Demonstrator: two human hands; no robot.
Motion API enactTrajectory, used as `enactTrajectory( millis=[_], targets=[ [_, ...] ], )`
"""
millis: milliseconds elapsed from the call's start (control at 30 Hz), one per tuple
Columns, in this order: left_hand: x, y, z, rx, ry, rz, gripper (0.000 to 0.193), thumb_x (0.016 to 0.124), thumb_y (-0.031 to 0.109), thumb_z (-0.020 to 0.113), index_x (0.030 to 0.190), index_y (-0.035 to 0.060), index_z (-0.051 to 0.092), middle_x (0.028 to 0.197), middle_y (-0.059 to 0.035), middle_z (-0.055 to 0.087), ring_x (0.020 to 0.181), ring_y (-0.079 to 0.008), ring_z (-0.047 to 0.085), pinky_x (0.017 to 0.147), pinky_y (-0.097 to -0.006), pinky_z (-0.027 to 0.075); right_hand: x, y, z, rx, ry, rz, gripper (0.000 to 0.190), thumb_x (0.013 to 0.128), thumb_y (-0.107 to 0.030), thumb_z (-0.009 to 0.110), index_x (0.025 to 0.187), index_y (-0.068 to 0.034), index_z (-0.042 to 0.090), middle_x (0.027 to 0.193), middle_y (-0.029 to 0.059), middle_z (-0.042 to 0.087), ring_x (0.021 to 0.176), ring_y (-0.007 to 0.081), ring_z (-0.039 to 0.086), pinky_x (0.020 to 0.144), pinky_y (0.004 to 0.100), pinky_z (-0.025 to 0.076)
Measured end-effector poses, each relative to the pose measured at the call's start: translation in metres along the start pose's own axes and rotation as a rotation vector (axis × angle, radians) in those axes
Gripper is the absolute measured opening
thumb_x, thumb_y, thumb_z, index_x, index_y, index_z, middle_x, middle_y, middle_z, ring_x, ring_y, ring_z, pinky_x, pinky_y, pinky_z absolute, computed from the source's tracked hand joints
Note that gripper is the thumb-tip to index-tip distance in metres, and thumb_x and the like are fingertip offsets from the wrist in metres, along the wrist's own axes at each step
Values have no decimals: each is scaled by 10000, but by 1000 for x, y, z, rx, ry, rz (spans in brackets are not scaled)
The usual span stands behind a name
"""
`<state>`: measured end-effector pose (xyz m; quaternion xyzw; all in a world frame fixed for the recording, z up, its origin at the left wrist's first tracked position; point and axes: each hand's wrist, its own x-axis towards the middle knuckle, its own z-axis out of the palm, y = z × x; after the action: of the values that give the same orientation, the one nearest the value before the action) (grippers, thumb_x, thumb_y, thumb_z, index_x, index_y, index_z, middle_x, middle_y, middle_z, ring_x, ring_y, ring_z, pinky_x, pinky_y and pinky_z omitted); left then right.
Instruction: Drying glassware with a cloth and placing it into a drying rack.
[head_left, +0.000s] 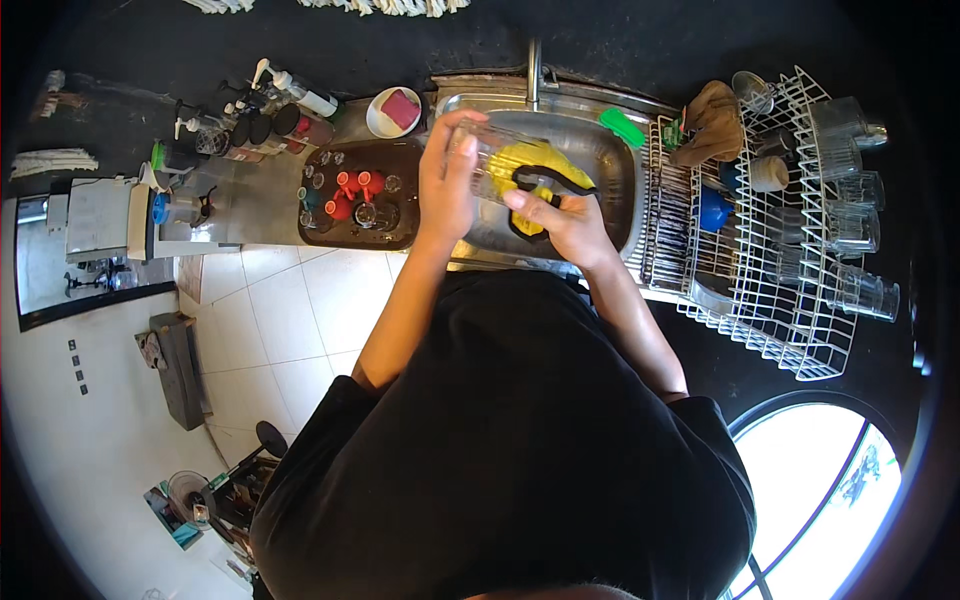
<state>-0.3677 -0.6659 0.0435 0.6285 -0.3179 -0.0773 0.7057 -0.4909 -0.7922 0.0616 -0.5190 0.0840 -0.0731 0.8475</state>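
Over a stainless steel sink (611, 217), my left hand (448, 180) grips a clear ribbed drinking glass (484, 154) by its base end, the glass lying on its side in the air. My right hand (566, 225) holds a yellow cloth with black edging (551, 169) at the glass's mouth. Part of the cloth shows yellow through the glass wall, so some of it appears to be inside. The rest hangs below my right thumb. The fingers of my right hand are mostly hidden by the cloth.
Left of the sink, a brown tray (337, 238) carries red cups (349, 182) and small glasses. Behind it stand a white bowl (375, 120) with a pink sponge (400, 109) and pump bottles (311, 97). A faucet (533, 75) rises at the back. Rightward are a green brush (621, 127) and a white wire dish rack (757, 300) with glasses.
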Motion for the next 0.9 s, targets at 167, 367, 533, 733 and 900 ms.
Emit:
enactTrajectory(
  millis=[167,367,533,733,900],
  targets=[
    [5,8,-16,-630,330,-435,506,1014,504,394,1192,65,572,971,-100,656,915,-193,617,803,-337,491,-11,13,-33,320,192,-147,341,815,-49,775,1136,-38,661,1053,62,705,961,176,674,901,332,525],
    [14,13,-45,-528,306,-406,545,1017,535,331,1196,83,577,988,-125,680,914,-216,624,736,-364,501,-11,-1,-64,612,-60,-146,630,882,-193,551,1461,-11,382,1453,143,482,1357,297,444,1146,470,317],
    [14,12,-56,-653,231,-412,646,995,574,371,1286,16,515,1161,-155,625,1054,-272,613,912,-462,498,-13,-11,-84,235,-166,-190,776,704,-169,705,1402,25,429,1393,168,504,1283,309,504,1114,466,363],
    [5,3,-43,-655,246,-529,588,1003,554,385,1271,55,542,1112,-110,645,1001,-226,636,779,-367,507,-4,-24,-59,288,-81,-148,688,718,-258,834,1281,22,554,1132,135,655,1026,256,649,917,387,547],
    [-10,4,-36,-85,-70,-193,375,1016,404,477,1175,74,557,1089,-29,586,1053,-137,547,930,-290,426,16,-12,23,-1050,-389,-192,586,886,-487,627,1301,-79,567,1247,123,628,1134,320,591,990,425,445]
  ],
)
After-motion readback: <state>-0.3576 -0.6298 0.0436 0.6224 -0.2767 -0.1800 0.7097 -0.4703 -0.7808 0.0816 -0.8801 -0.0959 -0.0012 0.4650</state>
